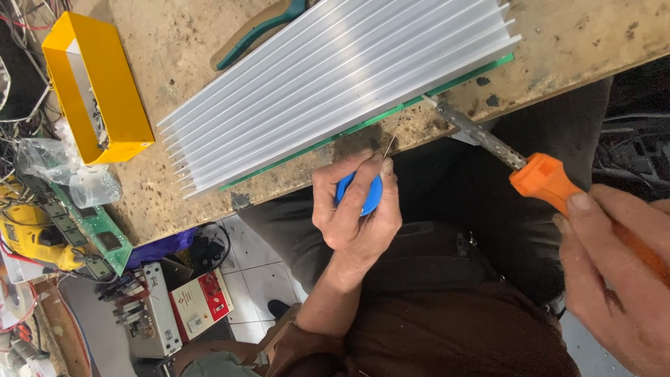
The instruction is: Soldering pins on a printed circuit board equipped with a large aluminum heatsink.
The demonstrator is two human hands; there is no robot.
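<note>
Soldering is under way: the left hand (354, 209) pinches a blue solder spool (359, 194) at the tabletop edge (293, 183), its wire reaching the green circuit board (363, 126) under the ribbed aluminium heatsink (335, 84), while the right hand (614, 272) grips the orange-handled soldering iron (544, 174), whose tip likely needs steady contact next

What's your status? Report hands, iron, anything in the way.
Left hand shut on blue solder spool, wire up. Right hand shut on orange soldering iron, tip at green board edge. Finned heatsink covers board.

An electronics repair workshop: scarred workbench (174, 42), soldering iron (537, 174), finned heatsink (335, 84), circuit boards (91, 230), drill (28, 234), tangled wires (21, 126).
</note>
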